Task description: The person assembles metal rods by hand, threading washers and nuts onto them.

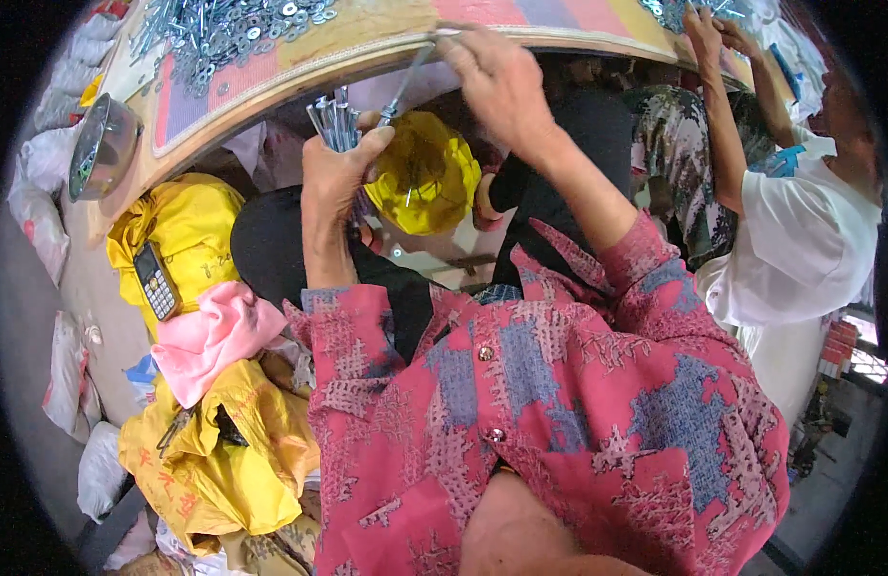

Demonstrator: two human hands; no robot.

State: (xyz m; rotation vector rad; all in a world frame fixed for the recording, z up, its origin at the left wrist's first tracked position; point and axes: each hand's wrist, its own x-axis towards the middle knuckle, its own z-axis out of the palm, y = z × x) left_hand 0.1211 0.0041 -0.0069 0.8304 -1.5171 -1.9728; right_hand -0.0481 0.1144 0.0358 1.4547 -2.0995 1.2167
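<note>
Head view, looking down: the left hand (333, 168) is clenched round a bundle of long metal bolts (334, 120), their heads poking up above the fist, just below the curved edge of the work table (367, 53). The right hand (497, 82) sits right at that table edge, fingers pinched together on a single bolt (405, 86) that slants down toward the bundle. Under the table edge, between the two hands, hangs a yellow bag (425, 173) with a few loose bolts lying inside it. Up on the table, over to the left, there's a heap of washers and bolts (233, 29) spread on a striped mat. Left of the table, a metal bowl (98, 144) sits tilted at the rim. Below it, yellow cloth sacks (189, 226), a small keypad phone (156, 280) and a pink cloth (213, 336) lie piled. Far right along the table, another person in a white shirt (799, 240) reaches both hands up onto the tabletop.
</note>
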